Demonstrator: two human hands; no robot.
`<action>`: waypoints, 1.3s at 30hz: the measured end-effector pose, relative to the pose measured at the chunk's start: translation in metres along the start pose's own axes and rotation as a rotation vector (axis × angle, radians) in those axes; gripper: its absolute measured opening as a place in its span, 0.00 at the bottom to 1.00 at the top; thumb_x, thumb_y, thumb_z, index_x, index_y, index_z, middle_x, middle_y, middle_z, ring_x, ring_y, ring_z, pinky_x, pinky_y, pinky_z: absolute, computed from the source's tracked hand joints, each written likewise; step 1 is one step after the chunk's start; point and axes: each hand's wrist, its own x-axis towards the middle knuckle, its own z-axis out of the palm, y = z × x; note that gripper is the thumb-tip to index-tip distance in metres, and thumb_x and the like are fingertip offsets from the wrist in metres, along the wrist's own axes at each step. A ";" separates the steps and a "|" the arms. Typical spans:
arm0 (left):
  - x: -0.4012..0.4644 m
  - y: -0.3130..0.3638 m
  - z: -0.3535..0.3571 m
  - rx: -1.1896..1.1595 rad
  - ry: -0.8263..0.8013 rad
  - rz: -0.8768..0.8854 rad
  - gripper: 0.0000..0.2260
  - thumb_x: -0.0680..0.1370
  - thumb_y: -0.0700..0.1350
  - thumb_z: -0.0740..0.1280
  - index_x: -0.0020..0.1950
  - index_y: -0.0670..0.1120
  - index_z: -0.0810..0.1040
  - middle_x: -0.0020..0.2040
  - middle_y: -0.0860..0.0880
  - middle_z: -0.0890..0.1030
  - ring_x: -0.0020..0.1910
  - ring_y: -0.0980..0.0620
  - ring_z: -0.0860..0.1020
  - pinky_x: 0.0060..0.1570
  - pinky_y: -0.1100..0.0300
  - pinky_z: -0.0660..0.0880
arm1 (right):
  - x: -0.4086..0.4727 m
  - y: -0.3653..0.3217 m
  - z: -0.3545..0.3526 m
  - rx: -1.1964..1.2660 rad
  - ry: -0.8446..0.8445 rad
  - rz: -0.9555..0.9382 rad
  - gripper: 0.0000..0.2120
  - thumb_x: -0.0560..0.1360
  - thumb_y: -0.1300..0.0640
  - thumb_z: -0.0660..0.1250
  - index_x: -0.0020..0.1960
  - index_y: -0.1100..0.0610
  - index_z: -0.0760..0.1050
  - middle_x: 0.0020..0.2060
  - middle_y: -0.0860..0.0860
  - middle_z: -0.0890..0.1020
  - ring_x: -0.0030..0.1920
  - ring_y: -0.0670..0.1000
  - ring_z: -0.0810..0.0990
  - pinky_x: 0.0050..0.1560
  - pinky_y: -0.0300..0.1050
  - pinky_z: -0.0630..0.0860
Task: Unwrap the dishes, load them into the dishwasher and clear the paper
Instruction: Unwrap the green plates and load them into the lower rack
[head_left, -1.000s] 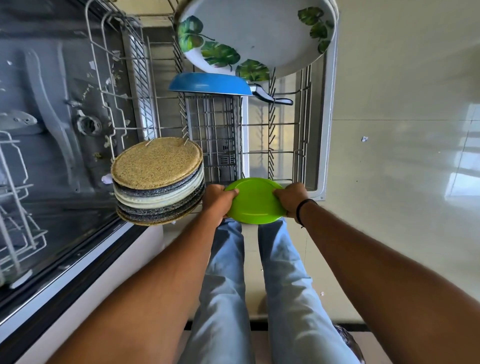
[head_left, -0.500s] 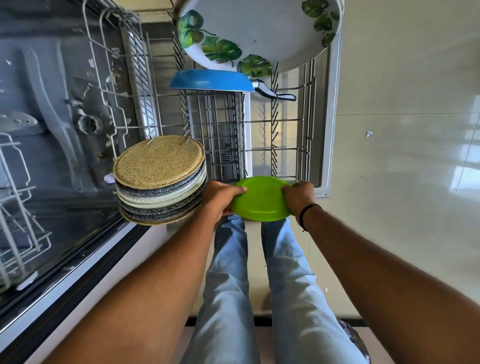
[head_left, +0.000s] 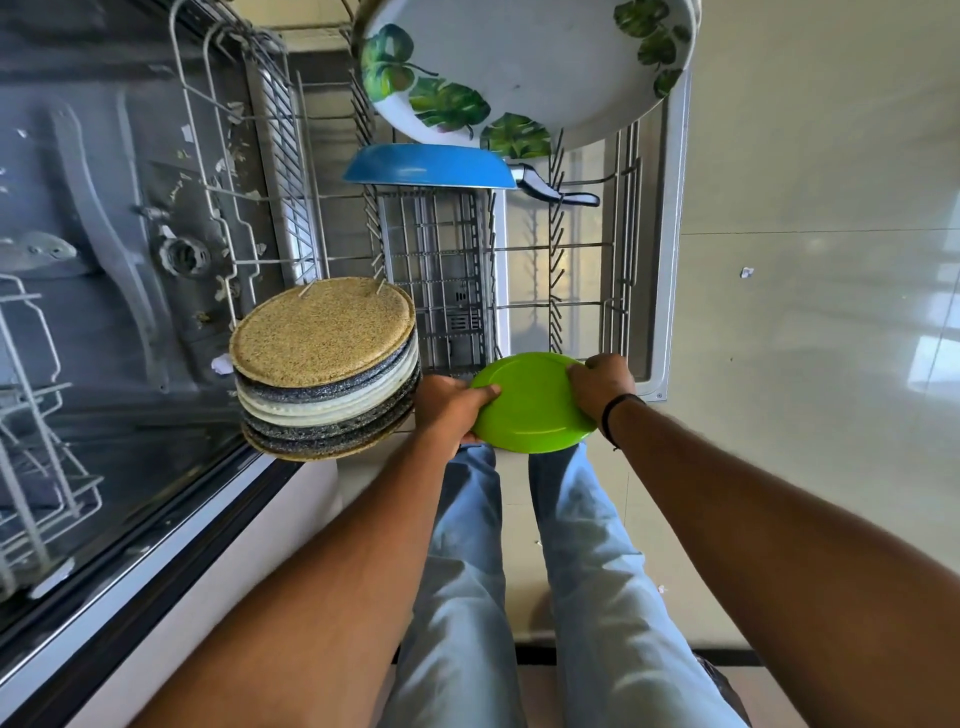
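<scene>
While both forearms extend forward, the left hand grips the green plate at its left rim, thumb on top. The right hand clasps the right rim, fingers curled over it. That plate is tilted at the near edge of the dishwasher rack, beside the plate stack.

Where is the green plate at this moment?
In the head view the green plate sits just right of centre, held between the left hand and right hand at the rack's near edge, right of the stacked speckled plates.
</scene>
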 end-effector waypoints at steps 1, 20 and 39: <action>0.001 -0.001 0.001 -0.004 -0.001 -0.004 0.10 0.72 0.43 0.78 0.42 0.44 0.78 0.47 0.40 0.84 0.41 0.45 0.82 0.44 0.42 0.83 | 0.000 0.001 0.001 -0.006 -0.006 -0.008 0.15 0.80 0.55 0.66 0.62 0.63 0.79 0.54 0.61 0.80 0.56 0.61 0.78 0.56 0.48 0.73; -0.003 0.044 -0.016 -0.091 -0.163 0.207 0.19 0.65 0.30 0.78 0.49 0.46 0.78 0.47 0.48 0.84 0.50 0.45 0.81 0.52 0.50 0.80 | -0.038 -0.022 -0.007 0.404 0.340 -0.221 0.30 0.74 0.29 0.54 0.47 0.58 0.68 0.46 0.57 0.76 0.47 0.57 0.74 0.47 0.48 0.67; 0.032 0.045 0.013 0.420 0.063 0.539 0.14 0.75 0.31 0.70 0.53 0.48 0.76 0.58 0.43 0.76 0.48 0.50 0.79 0.35 0.69 0.71 | 0.009 -0.069 -0.014 0.381 0.016 -0.074 0.11 0.80 0.60 0.53 0.58 0.61 0.71 0.48 0.58 0.78 0.47 0.61 0.81 0.46 0.58 0.84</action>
